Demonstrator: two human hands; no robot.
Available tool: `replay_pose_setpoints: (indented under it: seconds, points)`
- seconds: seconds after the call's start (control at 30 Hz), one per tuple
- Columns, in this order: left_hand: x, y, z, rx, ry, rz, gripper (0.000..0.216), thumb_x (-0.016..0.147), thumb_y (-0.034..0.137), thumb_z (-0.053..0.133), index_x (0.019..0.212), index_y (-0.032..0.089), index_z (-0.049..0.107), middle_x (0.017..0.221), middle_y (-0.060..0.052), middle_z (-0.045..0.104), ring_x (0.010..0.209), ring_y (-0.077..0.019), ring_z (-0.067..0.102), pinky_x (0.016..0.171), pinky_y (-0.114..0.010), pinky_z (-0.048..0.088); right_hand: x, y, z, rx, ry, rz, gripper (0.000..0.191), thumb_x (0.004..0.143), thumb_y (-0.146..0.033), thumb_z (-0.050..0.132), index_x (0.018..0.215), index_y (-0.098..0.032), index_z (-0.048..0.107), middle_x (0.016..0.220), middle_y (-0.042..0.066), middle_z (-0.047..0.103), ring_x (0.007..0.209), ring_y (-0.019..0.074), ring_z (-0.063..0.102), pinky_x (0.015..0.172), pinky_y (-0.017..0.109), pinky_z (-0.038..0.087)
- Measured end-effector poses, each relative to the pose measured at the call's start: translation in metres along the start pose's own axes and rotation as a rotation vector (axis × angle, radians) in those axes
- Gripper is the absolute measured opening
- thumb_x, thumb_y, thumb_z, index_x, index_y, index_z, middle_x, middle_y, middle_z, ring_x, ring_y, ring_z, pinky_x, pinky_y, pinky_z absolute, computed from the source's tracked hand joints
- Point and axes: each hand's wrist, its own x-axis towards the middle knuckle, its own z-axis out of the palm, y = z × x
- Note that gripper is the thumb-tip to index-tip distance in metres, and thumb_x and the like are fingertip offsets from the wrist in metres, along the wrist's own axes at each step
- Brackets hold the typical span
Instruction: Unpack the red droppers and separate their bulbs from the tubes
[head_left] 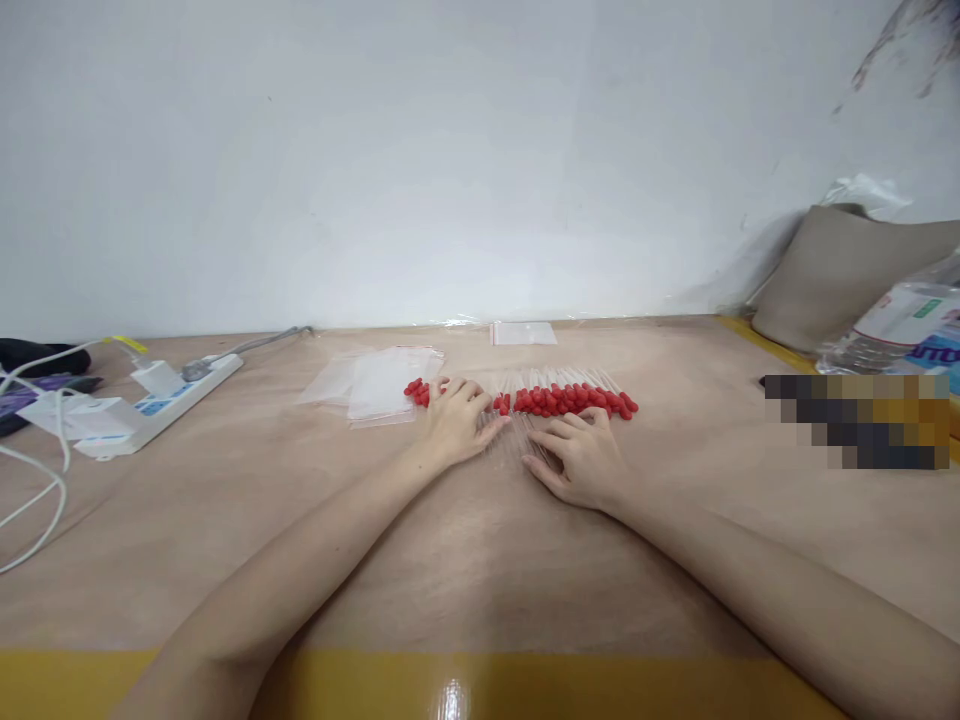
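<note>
A row of thin pale sticks with red rounded heads lies on the table in front of me. My left hand rests over the left part of the row, fingers stretched and thumb apart, covering some of the heads. A smaller cluster of red heads shows just left of it. To the right, my right hand lies at the near side of the row with its fingers spread, touching or close to several loose sticks. Neither hand has a clear grip on anything.
Clear flat bags lie left of my left hand; another bag is by the wall. A white power strip with cables stands at left. At right are a grey-brown container, a plastic bottle and a blurred-out patch.
</note>
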Motion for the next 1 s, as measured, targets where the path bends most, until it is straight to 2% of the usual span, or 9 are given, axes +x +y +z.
replay_pose_setpoints:
  seconds: [0.17,0.33,0.47,0.6,0.77,0.9,1.0]
  points:
    - [0.004,0.007,0.009,0.015,-0.005,-0.014,0.030,0.079,0.045,0.051,0.068,0.019,0.059,0.082,-0.006,0.058,0.086,-0.0224,0.049,0.085,-0.046,0.027,0.000,0.000,0.001,-0.006,-0.031,-0.034,0.031,0.083,-0.041,0.044,0.094,-0.021,0.065,0.079,0.004,0.064,0.076,0.0166,0.048,0.081,0.039,0.021]
    - [0.004,0.007,0.016,0.025,0.045,-0.031,0.023,0.081,0.036,0.051,0.066,0.019,0.057,0.080,-0.004,0.059,0.084,-0.0210,0.050,0.086,-0.046,0.026,0.000,-0.001,0.001,-0.046,-0.056,-0.061,0.033,0.084,-0.041,0.043,0.097,-0.019,0.064,0.081,0.005,0.063,0.078,0.0172,0.048,0.080,0.039,0.021]
    - [0.006,0.007,0.017,0.035,0.073,-0.073,0.030,0.079,0.041,0.051,0.060,0.018,0.053,0.073,-0.005,0.059,0.080,-0.0217,0.050,0.084,-0.045,0.027,0.001,-0.002,0.001,-0.058,-0.064,-0.073,0.035,0.085,-0.042,0.042,0.100,-0.018,0.063,0.084,0.006,0.063,0.080,0.0180,0.048,0.081,0.040,0.021]
    - [0.010,0.010,0.019,0.030,0.026,-0.131,0.029,0.076,0.043,0.054,0.061,0.018,0.049,0.065,-0.003,0.059,0.074,-0.0214,0.052,0.079,-0.042,0.028,0.000,-0.002,0.001,-0.032,-0.054,-0.055,0.035,0.086,-0.042,0.041,0.102,-0.019,0.061,0.086,0.006,0.063,0.080,0.0180,0.049,0.081,0.039,0.022]
    - [0.014,0.014,0.020,0.003,0.015,-0.201,0.021,0.076,0.032,0.053,0.062,0.018,0.046,0.061,0.001,0.058,0.068,-0.0181,0.053,0.078,-0.038,0.026,-0.001,0.000,0.003,0.013,0.008,0.008,0.033,0.085,-0.042,0.043,0.099,-0.018,0.062,0.091,0.007,0.064,0.081,0.0173,0.051,0.081,0.038,0.023]
    - [0.007,0.009,0.010,-0.048,0.129,-0.293,0.020,0.079,0.028,0.049,0.062,0.018,0.044,0.064,0.002,0.057,0.070,-0.0157,0.053,0.076,-0.035,0.027,-0.001,0.005,0.007,0.048,0.107,0.084,0.030,0.084,-0.039,0.046,0.100,-0.019,0.061,0.088,0.005,0.063,0.080,0.0167,0.052,0.079,0.036,0.026]
    - [-0.010,-0.002,-0.001,-0.106,0.204,-0.235,0.022,0.082,0.029,0.048,0.063,0.018,0.042,0.066,0.002,0.057,0.072,-0.0146,0.052,0.081,-0.034,0.028,0.000,0.009,0.011,0.060,0.223,0.144,0.031,0.082,-0.037,0.049,0.105,-0.019,0.059,0.098,0.008,0.059,0.088,0.0191,0.052,0.078,0.035,0.030]
